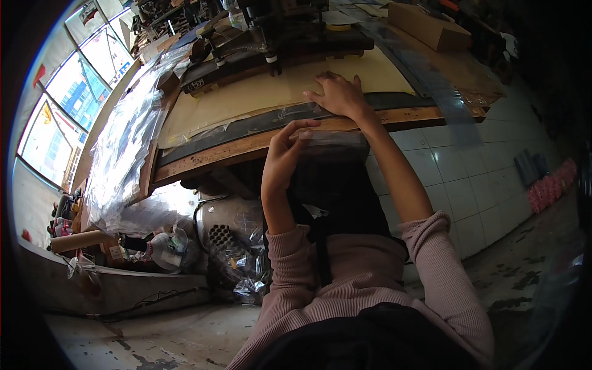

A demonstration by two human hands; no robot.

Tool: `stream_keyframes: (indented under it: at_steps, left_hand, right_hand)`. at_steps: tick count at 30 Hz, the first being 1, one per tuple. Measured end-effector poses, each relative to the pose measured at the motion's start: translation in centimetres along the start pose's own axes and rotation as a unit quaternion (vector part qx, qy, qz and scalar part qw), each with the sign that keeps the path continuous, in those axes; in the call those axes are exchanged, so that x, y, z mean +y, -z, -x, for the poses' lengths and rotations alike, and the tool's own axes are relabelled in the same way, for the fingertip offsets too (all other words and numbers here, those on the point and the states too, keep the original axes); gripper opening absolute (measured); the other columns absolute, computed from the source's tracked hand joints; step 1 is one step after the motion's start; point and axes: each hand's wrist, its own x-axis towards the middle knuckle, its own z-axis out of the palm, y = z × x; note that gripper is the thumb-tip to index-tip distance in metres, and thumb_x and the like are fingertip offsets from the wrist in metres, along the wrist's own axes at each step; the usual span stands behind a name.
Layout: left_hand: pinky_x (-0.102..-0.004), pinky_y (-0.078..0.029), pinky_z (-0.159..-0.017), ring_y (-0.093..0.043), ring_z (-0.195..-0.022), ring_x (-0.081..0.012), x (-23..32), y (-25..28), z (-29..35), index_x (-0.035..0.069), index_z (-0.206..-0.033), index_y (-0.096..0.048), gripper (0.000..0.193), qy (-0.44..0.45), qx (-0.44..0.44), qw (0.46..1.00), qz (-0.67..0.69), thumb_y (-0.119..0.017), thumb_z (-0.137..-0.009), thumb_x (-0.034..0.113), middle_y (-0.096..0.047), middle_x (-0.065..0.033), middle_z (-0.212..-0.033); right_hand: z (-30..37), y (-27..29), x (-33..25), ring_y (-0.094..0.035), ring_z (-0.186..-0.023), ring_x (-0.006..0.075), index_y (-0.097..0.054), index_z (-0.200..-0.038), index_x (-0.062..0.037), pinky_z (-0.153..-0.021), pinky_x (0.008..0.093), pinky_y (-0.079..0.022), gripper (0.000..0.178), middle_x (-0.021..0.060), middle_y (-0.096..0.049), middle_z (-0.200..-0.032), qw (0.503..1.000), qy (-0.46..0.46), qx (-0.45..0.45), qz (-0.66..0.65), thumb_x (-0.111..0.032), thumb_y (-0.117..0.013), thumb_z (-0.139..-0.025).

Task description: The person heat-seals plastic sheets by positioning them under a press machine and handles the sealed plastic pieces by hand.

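In front of me, my left hand (283,153) is raised at the table's near edge with its fingers curled. It pinches what looks like a clear plastic sheet (336,143), a see-through blurred piece hanging in front of my lap. My right hand (340,95) reaches over the near edge with its fingers spread above a yellowish flat board (246,98); I cannot tell whether it touches the board. Nothing shows in that hand. Just beyond stands a dark metal press (296,52), its heavy plate over the back of the board.
Crumpled clear plastic (126,135) covers the left side by the windows. A wooden edge (246,148) runs along the table front. A cardboard box (428,26) sits far right. Pink bundles (552,185) lie on the tiled floor (462,191). Plastic scraps (250,265) lie below left.
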Motion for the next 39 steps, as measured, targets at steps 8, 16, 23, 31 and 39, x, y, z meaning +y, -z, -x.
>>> stream_keyframes:
  at_steps: [8, 16, 23, 31, 39]
  left_hand:
    - [-0.0182, -0.045, -0.066, -0.058, -0.072, -0.0064, 0.0, -0.1, 0.1, 0.0, -0.108, -0.055, 0.024, 0.014, 0.008, 1.0, 0.0, -0.054, -0.089, 0.013, -0.062, -0.0033, -0.08]
    - [-0.017, -0.043, -0.064, -0.055, -0.071, -0.0047, 0.3, -0.1, 0.2, 0.001, -0.107, -0.056, 0.022, 0.002, 0.015, 1.0, -0.024, -0.054, -0.088, 0.013, -0.06, -0.0019, -0.08]
    - [-0.018, -0.043, -0.067, -0.055, -0.075, -0.005, -0.6, 0.1, -0.1, 0.001, -0.106, -0.056, 0.02, -0.022, 0.019, 0.998, -0.051, -0.051, -0.089, 0.009, -0.062, -0.004, -0.084]
    - [-0.02, -0.045, -0.071, -0.057, -0.08, -0.008, -0.2, -0.4, 0.2, -0.001, -0.105, -0.055, 0.019, -0.027, 0.019, 0.998, -0.062, -0.049, -0.09, 0.009, -0.063, -0.0061, -0.088]
    - [-0.0192, -0.043, -0.067, -0.055, -0.077, -0.0065, -0.1, 0.0, 0.0, 0.0, -0.099, -0.056, 0.017, 0.0, 0.032, 0.994, -0.106, -0.053, -0.089, 0.012, -0.061, -0.0049, -0.088]
  right_hand:
    - [0.1, 0.2, -0.1, -0.048, -0.116, 0.026, -0.05, -0.122, -0.0063, -0.098, 0.0604, -0.024, 0.064, 0.0095, -0.051, -0.125, 1.0, -0.003, -0.007, 0.01, -0.055, -0.049, -0.08]
    - [-0.2, -0.3, -0.2, -0.048, -0.116, 0.0257, -0.049, -0.123, -0.0076, -0.097, 0.0606, -0.024, 0.064, 0.009, -0.051, -0.125, 1.0, -0.008, -0.008, 0.017, -0.055, -0.049, -0.081]
    - [-0.1, 0.1, -0.2, -0.047, -0.116, 0.0259, -0.05, -0.122, -0.0068, -0.097, 0.0608, -0.024, 0.061, 0.0093, -0.05, -0.126, 1.0, -0.008, -0.003, 0.0, -0.053, -0.05, -0.081]
    - [0.3, -0.4, 0.1, -0.044, -0.119, 0.0252, -0.048, -0.123, -0.0065, -0.098, 0.0608, -0.023, 0.06, 0.0104, -0.048, -0.127, 1.0, -0.007, 0.029, 0.0, -0.05, -0.05, -0.082]
    - [0.3, -0.2, 0.0, -0.043, -0.121, 0.0243, -0.046, -0.125, -0.0071, -0.099, 0.06, -0.022, 0.06, 0.0102, -0.046, -0.129, 1.0, -0.014, 0.01, 0.001, -0.05, -0.049, -0.083]
